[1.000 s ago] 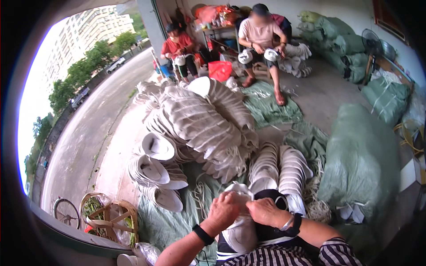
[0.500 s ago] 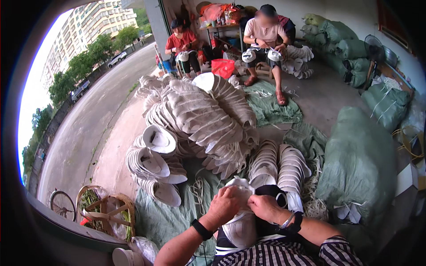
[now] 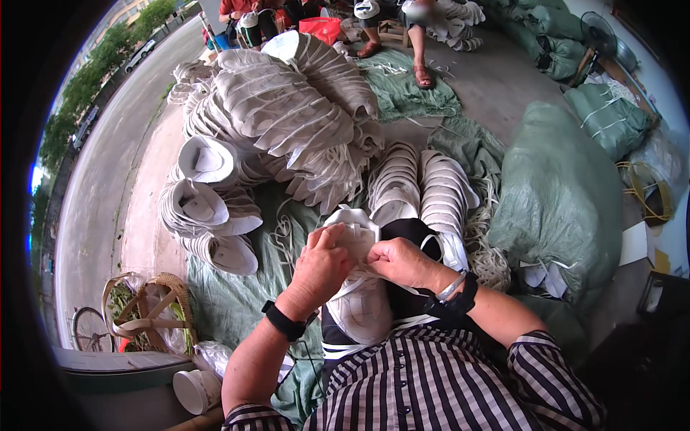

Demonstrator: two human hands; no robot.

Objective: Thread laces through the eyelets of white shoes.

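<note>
A big heap of white hats (image 3: 287, 122) lies on the green sheet (image 3: 230, 302) ahead. One white hat (image 3: 357, 305) sits on the person's lap, long way pointing forward. The left hand (image 3: 320, 271) and right hand (image 3: 404, 263) both pinch its top edge. The view has dipped lower than before.

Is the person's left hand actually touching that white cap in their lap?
Touching. The head view shows the left hand with its fingers curled over the top edge of the white cap, no gap between them.
</note>
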